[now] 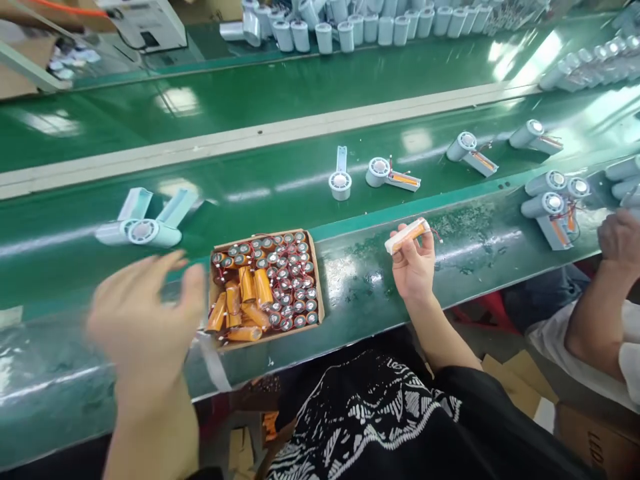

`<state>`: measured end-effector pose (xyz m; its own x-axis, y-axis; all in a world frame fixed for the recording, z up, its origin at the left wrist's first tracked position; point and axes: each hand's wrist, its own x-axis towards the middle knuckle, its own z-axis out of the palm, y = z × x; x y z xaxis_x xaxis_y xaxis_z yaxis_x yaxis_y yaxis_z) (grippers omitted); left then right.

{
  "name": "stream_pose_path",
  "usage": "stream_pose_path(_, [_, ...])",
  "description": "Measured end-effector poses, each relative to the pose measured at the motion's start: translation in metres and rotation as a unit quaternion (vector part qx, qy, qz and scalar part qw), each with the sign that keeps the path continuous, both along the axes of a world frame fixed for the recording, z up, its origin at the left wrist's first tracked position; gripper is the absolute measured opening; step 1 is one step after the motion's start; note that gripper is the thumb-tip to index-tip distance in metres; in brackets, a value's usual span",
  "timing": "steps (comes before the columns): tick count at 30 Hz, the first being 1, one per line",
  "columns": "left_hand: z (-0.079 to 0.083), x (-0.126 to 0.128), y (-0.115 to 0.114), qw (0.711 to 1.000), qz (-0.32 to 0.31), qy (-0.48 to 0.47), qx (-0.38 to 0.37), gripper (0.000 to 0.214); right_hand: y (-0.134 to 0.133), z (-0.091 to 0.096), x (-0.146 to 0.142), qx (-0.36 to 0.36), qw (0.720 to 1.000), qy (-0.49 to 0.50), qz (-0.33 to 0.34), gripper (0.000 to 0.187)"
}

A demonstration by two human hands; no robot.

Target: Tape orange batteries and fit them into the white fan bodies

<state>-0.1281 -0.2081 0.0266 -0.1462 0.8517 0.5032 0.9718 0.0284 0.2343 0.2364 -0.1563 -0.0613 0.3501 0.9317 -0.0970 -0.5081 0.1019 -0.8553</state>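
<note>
My right hand [415,270], raised over the near edge of the bench, grips a white handle shell [395,245] between thumb and fingers. An orange battery [414,231] lies along the shell, and thin red wires stick out at its right end. My left hand [145,313] is blurred by motion, with thumb and fingers apart and nothing visible between them. It hovers left of an open cardboard box [321,307] packed with orange batteries [247,283]. Beyond it, two pale blue handheld fan bodies [143,231] lie on the green belt.
Farther right on the belt lie a fan body with an empty-looking handle [341,183] and several with batteries [395,175]. More fan bodies [550,203] sit near a co-worker's hand [620,237]. Rows of grey-blue cylinders [360,30] stand at the back. A pale divider [260,132] crosses the belt.
</note>
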Motion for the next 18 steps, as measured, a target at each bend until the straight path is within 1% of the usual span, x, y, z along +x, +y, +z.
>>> stream_pose_path(1, [0.005, 0.02, 0.034, 0.999, -0.048, 0.019, -0.011, 0.043, -0.001, 0.0, 0.005, -0.003, 1.0, 0.01, -0.009, 0.064])
stream_pose_path(2, [0.007, 0.042, 0.07, 0.994, -0.095, 0.042, -0.035, 0.047, -0.002, 0.0, 0.009, -0.005, 1.0, 0.017, -0.015, 0.063])
stream_pose_path(3, [0.006, 0.065, 0.105, 0.983, -0.138, 0.07, -0.093, 0.053, -0.003, 0.0, 0.013, -0.006, 1.0, 0.019, -0.021, 0.063])
stream_pose_path(5, [-0.002, 0.113, 0.168, 0.949, -0.209, 0.107, -0.209, 0.066, -0.006, 0.002, 0.02, -0.01, 0.999, 0.009, -0.033, 0.062])
stream_pose_path(7, [-0.011, 0.16, 0.217, 0.924, -0.213, 0.112, -0.298, 0.079, -0.009, 0.004, 0.027, -0.014, 0.999, -0.014, -0.045, 0.062])
stream_pose_path(8, [-0.015, 0.181, 0.234, 0.913, -0.208, 0.12, -0.33, 0.081, -0.01, 0.005, 0.03, -0.015, 0.998, -0.027, -0.05, 0.061])
stream_pose_path(10, [-0.02, 0.211, 0.257, 0.897, -0.202, 0.132, -0.371, 0.077, -0.013, 0.005, 0.039, -0.011, 0.997, -0.053, -0.059, 0.058])
stream_pose_path(12, [-0.021, 0.223, 0.268, 0.89, -0.203, 0.135, -0.386, 0.069, -0.015, 0.005, 0.051, 0.002, 0.995, -0.065, -0.07, 0.055])
stream_pose_path(14, [-0.021, 0.218, 0.272, 0.889, -0.2, 0.129, -0.392, 0.064, -0.013, 0.006, 0.063, 0.025, 0.994, -0.068, -0.08, 0.053])
stream_pose_path(16, [-0.021, 0.201, 0.271, 0.886, -0.194, 0.125, -0.403, 0.054, -0.005, 0.009, 0.072, 0.052, 0.993, -0.073, -0.079, 0.054])
stream_pose_path(18, [-0.023, 0.179, 0.265, 0.881, -0.193, 0.125, -0.413, 0.04, 0.009, 0.017, 0.07, 0.074, 0.991, -0.086, -0.065, 0.054])
